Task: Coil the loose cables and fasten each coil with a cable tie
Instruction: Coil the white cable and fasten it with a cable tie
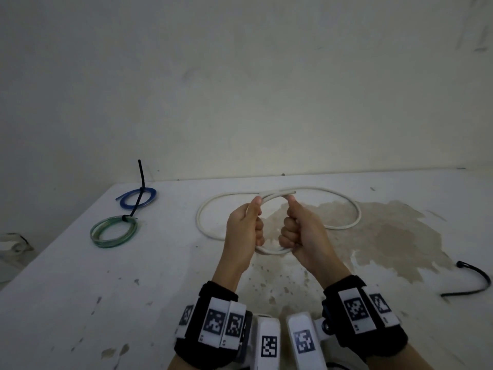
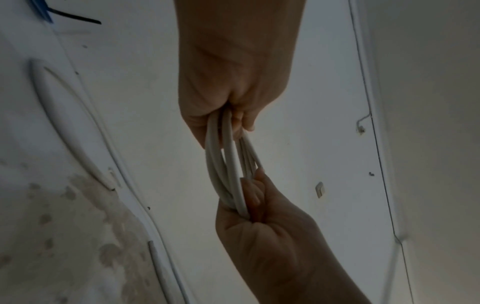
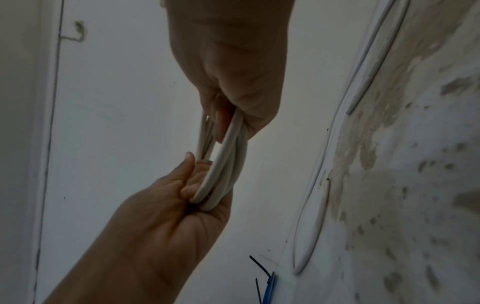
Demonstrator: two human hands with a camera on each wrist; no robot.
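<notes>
The cable [image 1: 344, 227] gripped in the curled fingers [image 1: 286, 231] is off-white. Left of the fingers lie a blue coil [image 1: 138, 198] and a clear green coil [image 1: 114, 232], each bound with a black tie. Right of the fingers lies a loose black tie [image 1: 472, 281]. The surface [image 1: 80, 303] is white with brownish stains. The wrist bands [image 1: 210, 316] are black with black-and-white square-pattern tags.

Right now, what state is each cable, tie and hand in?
white cable: partly coiled, several turns held up between both hands, the rest lying loose on the table.
blue cable: coiled, black tie around it, tail sticking up.
green cable: coiled, fastened with a tie.
loose black cable tie: unused, lying bent on the table at right.
left hand: gripping the coil.
right hand: gripping the coil.
</notes>
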